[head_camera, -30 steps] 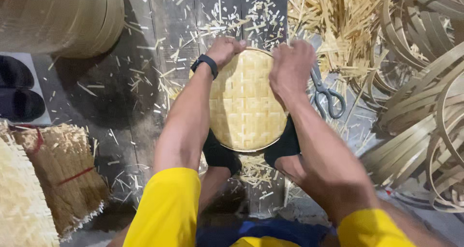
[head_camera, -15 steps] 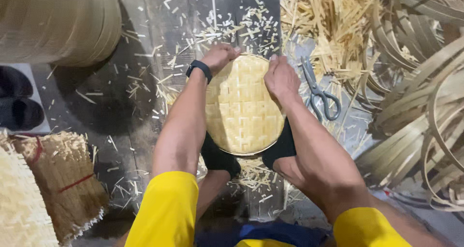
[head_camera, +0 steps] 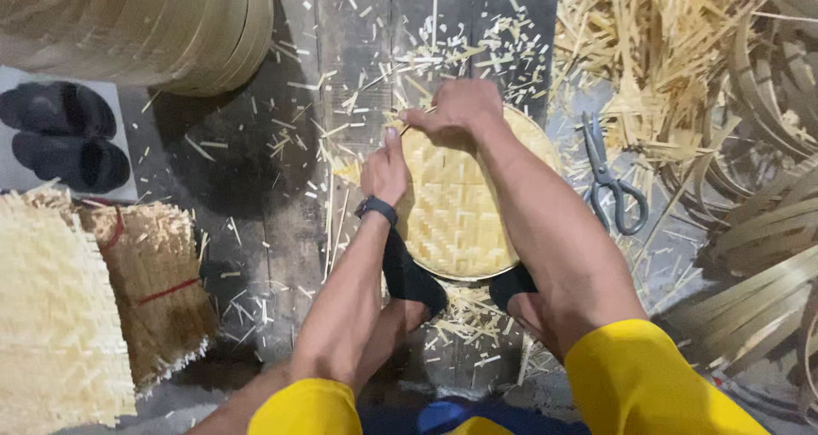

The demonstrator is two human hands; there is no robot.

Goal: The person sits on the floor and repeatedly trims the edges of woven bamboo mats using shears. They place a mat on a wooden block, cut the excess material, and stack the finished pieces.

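Round woven bamboo tray (head_camera: 456, 213) on the plank floor (head_camera: 256, 188) between your feet | since a moment ago your right hand (head_camera: 456, 111) moved from the right rim to the far-left edge, now pinching a thin splint | left hand (head_camera: 385, 169) flat, pressing the left rim | grey scissors (head_camera: 609, 179) right.

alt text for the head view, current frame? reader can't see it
Seen from above, a person's left hand and right hand press on the far rim of a round woven bamboo tray braced between their feet on a dark plank floor littered with bamboo slivers. Scissors lie right of the tray, stacked woven mats and black sandals to the left.
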